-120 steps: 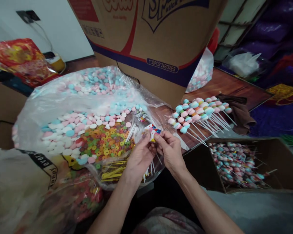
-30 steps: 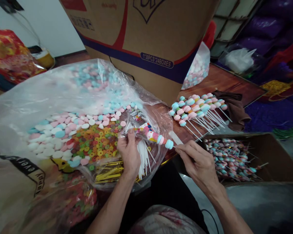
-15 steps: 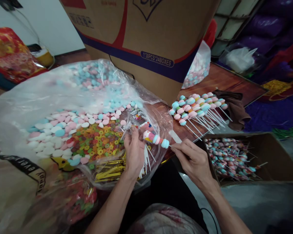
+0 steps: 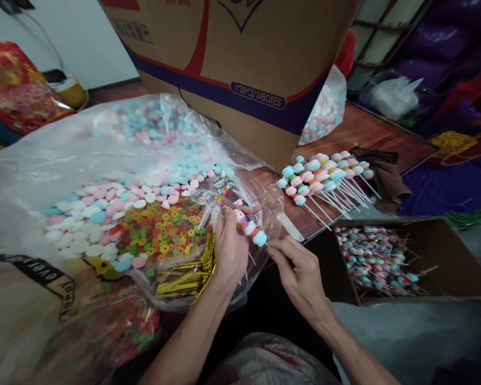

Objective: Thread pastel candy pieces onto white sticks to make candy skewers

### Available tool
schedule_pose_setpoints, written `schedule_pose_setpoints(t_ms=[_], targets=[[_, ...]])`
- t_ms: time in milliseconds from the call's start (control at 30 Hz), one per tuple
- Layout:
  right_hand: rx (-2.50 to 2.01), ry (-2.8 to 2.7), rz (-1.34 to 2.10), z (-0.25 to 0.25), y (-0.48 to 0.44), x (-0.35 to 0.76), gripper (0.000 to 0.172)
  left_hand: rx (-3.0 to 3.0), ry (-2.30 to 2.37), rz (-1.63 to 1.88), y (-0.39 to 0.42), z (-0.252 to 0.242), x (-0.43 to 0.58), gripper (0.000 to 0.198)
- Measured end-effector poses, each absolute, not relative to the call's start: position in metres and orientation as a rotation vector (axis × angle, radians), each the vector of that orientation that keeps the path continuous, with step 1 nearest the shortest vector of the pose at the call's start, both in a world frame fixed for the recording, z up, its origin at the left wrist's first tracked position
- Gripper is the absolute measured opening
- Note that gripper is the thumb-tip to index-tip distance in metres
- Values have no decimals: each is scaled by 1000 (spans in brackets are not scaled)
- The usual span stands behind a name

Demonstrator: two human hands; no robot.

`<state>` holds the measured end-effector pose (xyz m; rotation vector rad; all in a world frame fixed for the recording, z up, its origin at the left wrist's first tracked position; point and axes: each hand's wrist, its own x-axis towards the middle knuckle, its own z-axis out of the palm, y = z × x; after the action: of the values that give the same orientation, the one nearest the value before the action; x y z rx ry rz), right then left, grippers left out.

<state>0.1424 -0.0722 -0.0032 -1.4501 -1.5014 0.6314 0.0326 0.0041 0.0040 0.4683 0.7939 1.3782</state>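
Note:
My right hand (image 4: 299,267) pinches the white stick of a candy skewer (image 4: 259,238) threaded with blue, pink and white marshmallow-like pieces. The skewer's upper end sits inside a small clear printed wrapper (image 4: 240,215), which my left hand (image 4: 231,256) grips between thumb and fingers. Part of the wrapper is hidden by that thumb. Beneath my left hand, on the plastic sheet, lie gold twist ties (image 4: 180,280) and several white sticks. More printed wrappers (image 4: 223,187) lie just beyond it.
Loose pastel candies (image 4: 94,214) and ring gummies (image 4: 164,230) lie on the clear plastic. Unwrapped skewers (image 4: 324,174) are piled at right on the wooden table. Below them, an open carton (image 4: 444,267) contains wrapped skewers. A tall cardboard box (image 4: 232,59) stands behind.
My right hand has moved left and slightly down with the skewer, which now sits deeper in the wrapper. My left hand has shifted a little to the right.

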Motion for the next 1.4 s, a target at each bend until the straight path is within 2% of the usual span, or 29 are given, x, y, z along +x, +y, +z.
schedule_pose_setpoints(t_ms=[133,300,400,567,667,933,1133,1300,1400], targets=[[-1492,-1290,849,-1,-75,136,19,443,800,1376,4,0,33,29],[-1479,-1270,900,-2,-71,134,21,445,805,1335,2,-2,34,28],[-1482,-1403,731,-5,-67,132,20,449,811,1306,0,-1,34,26],[-1499,-1754,181,-15,-64,131,24,476,798,1264,2,2,32,28],[-1486,-1848,62,-20,-65,131,24,467,823,1228,6,2,28,25],[-1387,-1537,390,-18,-59,122,20,454,736,1016,2,-1,27,17],[-1364,-1354,580,-13,-53,122,19,492,728,866,1,5,17,30],[-1406,-1437,515,-10,-56,126,15,478,871,1149,20,10,7,43],[-1411,-1529,459,-14,-59,125,17,429,892,1267,29,10,8,38]])
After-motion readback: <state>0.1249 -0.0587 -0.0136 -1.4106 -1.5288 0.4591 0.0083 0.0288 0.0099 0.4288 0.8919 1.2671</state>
